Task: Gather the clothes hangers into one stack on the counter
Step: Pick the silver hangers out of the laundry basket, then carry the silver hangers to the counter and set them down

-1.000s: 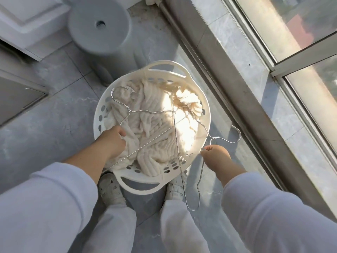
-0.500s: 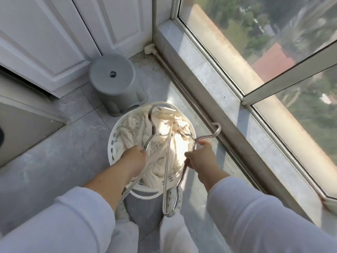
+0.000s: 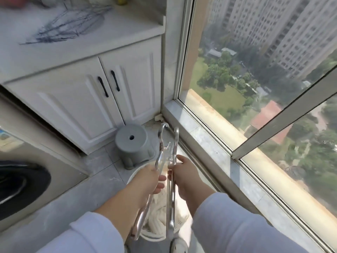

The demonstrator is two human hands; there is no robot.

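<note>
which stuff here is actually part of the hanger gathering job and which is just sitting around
Part of the job:
left hand gripping one metal hanger
right hand gripping the other hanger
pile of hangers already on the counter

Just lying about:
grey stool
laundry basket of white cloth
washing machine

A: What is unclear?
B: Hangers (image 3: pixel 172 179) are motion-blurred, their count unreadable. Arms hide most of the basket (image 3: pixel 135 177).
A: And the worktop (image 3: pixel 91 42)?
B: Its wire pile (image 3: pixel 69 24) is smeared; the top edge cuts off objects behind it.
</note>
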